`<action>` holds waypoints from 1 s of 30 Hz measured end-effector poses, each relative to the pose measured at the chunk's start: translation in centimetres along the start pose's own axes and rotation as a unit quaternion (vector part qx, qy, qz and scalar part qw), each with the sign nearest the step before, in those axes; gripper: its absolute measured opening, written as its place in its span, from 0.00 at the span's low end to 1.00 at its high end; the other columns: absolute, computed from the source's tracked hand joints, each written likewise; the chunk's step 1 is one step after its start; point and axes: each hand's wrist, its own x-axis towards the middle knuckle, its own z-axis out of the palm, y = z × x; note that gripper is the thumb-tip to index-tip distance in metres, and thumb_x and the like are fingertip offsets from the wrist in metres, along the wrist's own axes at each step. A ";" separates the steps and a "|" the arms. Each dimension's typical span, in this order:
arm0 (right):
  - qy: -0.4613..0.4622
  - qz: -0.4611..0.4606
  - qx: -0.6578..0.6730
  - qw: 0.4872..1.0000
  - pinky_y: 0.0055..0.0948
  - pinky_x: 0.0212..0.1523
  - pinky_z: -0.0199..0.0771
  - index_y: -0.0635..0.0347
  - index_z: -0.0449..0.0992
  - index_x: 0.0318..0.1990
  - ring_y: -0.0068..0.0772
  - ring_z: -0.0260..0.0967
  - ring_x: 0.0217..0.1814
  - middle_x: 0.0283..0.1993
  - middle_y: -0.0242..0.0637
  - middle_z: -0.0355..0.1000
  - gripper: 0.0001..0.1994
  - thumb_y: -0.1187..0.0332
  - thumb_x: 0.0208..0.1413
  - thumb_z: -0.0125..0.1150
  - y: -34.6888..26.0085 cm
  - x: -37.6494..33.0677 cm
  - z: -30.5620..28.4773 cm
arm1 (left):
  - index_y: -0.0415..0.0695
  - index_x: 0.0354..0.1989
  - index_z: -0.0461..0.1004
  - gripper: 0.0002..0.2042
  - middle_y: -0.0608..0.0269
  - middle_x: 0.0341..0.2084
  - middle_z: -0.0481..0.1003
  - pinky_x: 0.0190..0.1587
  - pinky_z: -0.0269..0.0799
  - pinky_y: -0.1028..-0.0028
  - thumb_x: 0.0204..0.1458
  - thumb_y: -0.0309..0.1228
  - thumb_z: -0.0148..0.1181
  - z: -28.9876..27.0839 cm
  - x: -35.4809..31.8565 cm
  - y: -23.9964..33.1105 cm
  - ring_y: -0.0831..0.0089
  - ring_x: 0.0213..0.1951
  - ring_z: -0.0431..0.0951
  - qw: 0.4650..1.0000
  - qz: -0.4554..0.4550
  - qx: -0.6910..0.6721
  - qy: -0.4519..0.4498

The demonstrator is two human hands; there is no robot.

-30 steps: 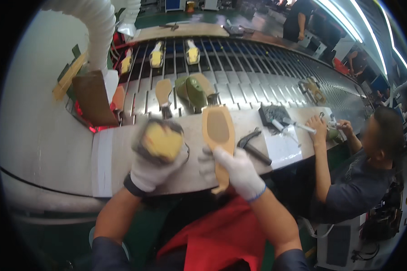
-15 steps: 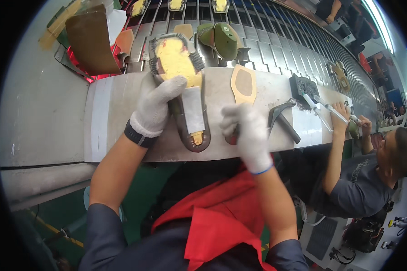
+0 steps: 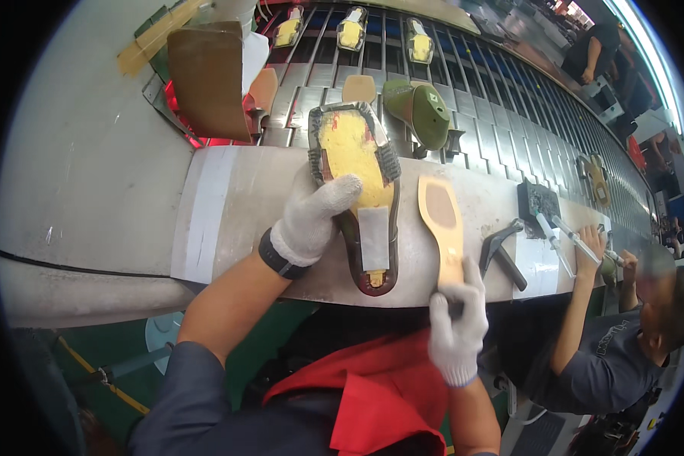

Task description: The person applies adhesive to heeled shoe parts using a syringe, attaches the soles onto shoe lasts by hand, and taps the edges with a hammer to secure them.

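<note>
My left hand [image 3: 315,216], in a white glove, is closed around an upturned shoe [image 3: 395,235] with its bottom facing up. Yellow filler covers the forefoot, a pale strip runs down the shank, and a dark gathered edge surrounds the toe. To its right lies a tan shoe sole [image 3: 437,220] with a darker oval patch on its forefoot. My right hand [image 3: 460,327], also gloved, has its thumb and fingers at the sole's near heel end, which they partly hide. Right of the sole, a hammer [image 3: 509,254] rests on the metal bench [image 3: 281,178].
Beyond the bench, a roller conveyor [image 3: 475,114] carries several shoes and a green shoe last [image 3: 418,114]. A brown board [image 3: 205,80] stands at the far left. On the right are a black block [image 3: 538,199] and a co-worker [image 3: 608,334] holding white tube-like tools.
The view has shifted, so the bench appears lower and further right. My right hand has come to the sole's heel end, and the sole has slid slightly toward me. My left hand still holds the shoe.
</note>
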 end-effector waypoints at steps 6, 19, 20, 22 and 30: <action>0.062 0.318 0.558 0.764 0.45 0.54 0.89 0.64 0.66 0.79 0.53 0.82 0.66 0.78 0.66 0.67 0.32 0.70 0.70 0.65 -0.2 -9.3 -3.5 | 0.38 0.81 0.60 0.46 0.51 0.70 0.75 0.74 0.74 0.57 0.59 0.45 0.75 2.9 -1.7 1.0 0.58 0.68 0.79 0.999 -0.006 0.009 -0.052; -0.008 0.190 0.461 0.867 0.50 0.42 0.92 0.76 0.75 0.57 0.45 0.85 0.37 0.41 0.53 0.82 0.24 0.58 0.73 0.67 -5.1 -2.5 -3.1 | 0.36 0.81 0.62 0.33 0.50 0.68 0.77 0.74 0.73 0.62 0.66 0.19 0.62 9.0 -2.4 4.9 0.63 0.68 0.79 0.980 0.134 0.135 -0.060; -0.020 0.167 0.466 0.868 0.50 0.42 0.92 0.78 0.75 0.56 0.47 0.86 0.38 0.41 0.55 0.83 0.27 0.54 0.74 0.67 -6.5 -1.8 -3.5 | 0.36 0.81 0.64 0.32 0.50 0.67 0.77 0.73 0.73 0.62 0.67 0.16 0.59 8.7 -2.5 4.7 0.64 0.67 0.80 0.975 0.148 0.151 -0.071; -0.061 0.150 0.484 0.860 0.49 0.48 0.92 0.80 0.74 0.61 0.47 0.87 0.42 0.46 0.57 0.84 0.25 0.60 0.74 0.64 -7.6 -0.7 -4.2 | 0.36 0.79 0.67 0.30 0.51 0.65 0.79 0.72 0.74 0.64 0.68 0.16 0.59 7.7 -2.1 4.9 0.66 0.66 0.80 0.958 0.177 0.200 -0.103; -0.158 0.171 0.484 0.844 0.42 0.49 0.93 0.81 0.74 0.67 0.46 0.89 0.49 0.53 0.59 0.86 0.22 0.70 0.74 0.59 -12.0 3.9 -3.5 | 0.35 0.76 0.70 0.24 0.40 0.68 0.79 0.71 0.79 0.57 0.73 0.22 0.52 9.8 -3.2 6.5 0.57 0.68 0.82 0.987 0.131 0.067 -0.058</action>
